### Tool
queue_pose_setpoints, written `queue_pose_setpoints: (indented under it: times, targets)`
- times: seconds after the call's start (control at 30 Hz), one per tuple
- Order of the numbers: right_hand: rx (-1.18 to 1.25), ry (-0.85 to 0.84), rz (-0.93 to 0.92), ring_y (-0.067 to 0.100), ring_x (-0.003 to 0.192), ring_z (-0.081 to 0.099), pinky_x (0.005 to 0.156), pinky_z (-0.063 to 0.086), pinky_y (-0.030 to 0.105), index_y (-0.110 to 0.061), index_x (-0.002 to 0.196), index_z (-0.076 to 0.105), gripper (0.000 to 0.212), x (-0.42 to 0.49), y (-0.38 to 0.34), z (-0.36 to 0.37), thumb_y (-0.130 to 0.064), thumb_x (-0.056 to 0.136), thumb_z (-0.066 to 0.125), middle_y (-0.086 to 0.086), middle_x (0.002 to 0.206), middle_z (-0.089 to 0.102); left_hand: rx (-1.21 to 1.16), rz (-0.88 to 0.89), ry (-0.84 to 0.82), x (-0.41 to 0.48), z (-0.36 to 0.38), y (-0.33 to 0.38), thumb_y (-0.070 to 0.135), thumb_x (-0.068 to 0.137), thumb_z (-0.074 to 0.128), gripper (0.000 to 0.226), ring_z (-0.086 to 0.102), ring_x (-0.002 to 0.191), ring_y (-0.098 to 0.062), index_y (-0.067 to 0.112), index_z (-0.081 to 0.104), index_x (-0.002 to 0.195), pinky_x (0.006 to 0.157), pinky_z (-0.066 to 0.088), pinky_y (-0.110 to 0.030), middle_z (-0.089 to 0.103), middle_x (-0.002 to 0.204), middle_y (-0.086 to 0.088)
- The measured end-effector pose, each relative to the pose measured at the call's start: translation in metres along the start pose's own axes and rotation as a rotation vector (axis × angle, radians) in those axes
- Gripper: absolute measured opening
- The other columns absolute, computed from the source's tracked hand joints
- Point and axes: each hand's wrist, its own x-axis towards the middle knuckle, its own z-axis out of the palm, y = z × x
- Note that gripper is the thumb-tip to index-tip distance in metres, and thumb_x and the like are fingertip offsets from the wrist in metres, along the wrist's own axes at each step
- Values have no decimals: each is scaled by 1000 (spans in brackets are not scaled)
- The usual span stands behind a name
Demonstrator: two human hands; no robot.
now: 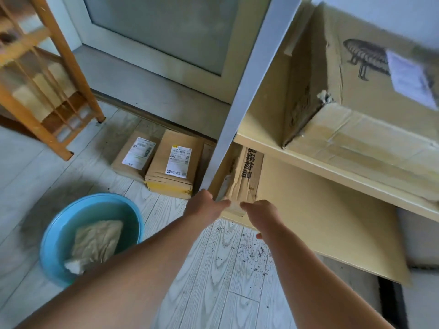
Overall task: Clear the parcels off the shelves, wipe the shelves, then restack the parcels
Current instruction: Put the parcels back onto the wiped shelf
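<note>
Both hands reach forward and down to the near left corner of the lower shelf (320, 222), where a creased parcel (248, 179) with black printed characters on its top lies just behind the grey upright post (249, 86). The parcel's long axis runs away from the person, from the shelf's front edge back toward the wall, so its short near end faces the hands. The left hand (204, 206) sits at the parcel's left near corner, beside the foot of the post, with its fingers stretched toward the cardboard; the right hand (259, 213) is at the right near corner, curled downward. The two hands are apart, bracketing the near end, and whether either has actually closed on the cardboard cannot be told, since the contact is blurred. They look about equally near. The likely move is a straight pull toward the person, sliding the parcel lengthways off the shelf, with the post close on the left as the thing to clear. A large box (356, 96) rests on the upper shelf (308, 160). Two labelled parcels (168, 162) lie on the floor (213, 269) to the left, and a blue basin (57, 231) holding a cloth (97, 241) stands nearer.
</note>
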Motion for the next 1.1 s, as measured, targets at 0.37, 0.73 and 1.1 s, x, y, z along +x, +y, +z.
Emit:
queue_pose_setpoints:
  times: [0.37, 0.73, 1.1]
  targets:
    - [-47, -143, 14, 16, 73, 53, 72, 53, 34, -9, 123, 55, 43, -97, -68, 6, -36, 89, 57, 3, 84, 56, -7, -68, 73, -83, -116, 4, 46, 88, 58, 58, 52, 101, -17, 7, 47, 131, 73, 36, -25, 55, 130, -7]
    - [-96, 192, 120, 31, 124, 40, 99, 43, 39, -13, 142, 31, 79, 34, -21, 41, -54, 81, 59, 16, 137, 39, -105, -19, -68, 30, -7, -39, 42, 93, 52, 54, 51, 116, -22, 9, 45, 135, 81, 38, -26, 51, 135, -8]
    - [-41, 317, -24, 34, 129, 31, 95, 41, 47, -27, 147, 8, 105, 137, 12, 76, -67, 69, 65, 14, 139, 29, -3, 158, 44, 146, 75, -57, 27, 99, 42, 34, 55, 80, -23, 2, 61, 109, 67, 39, -27, 58, 87, -8]
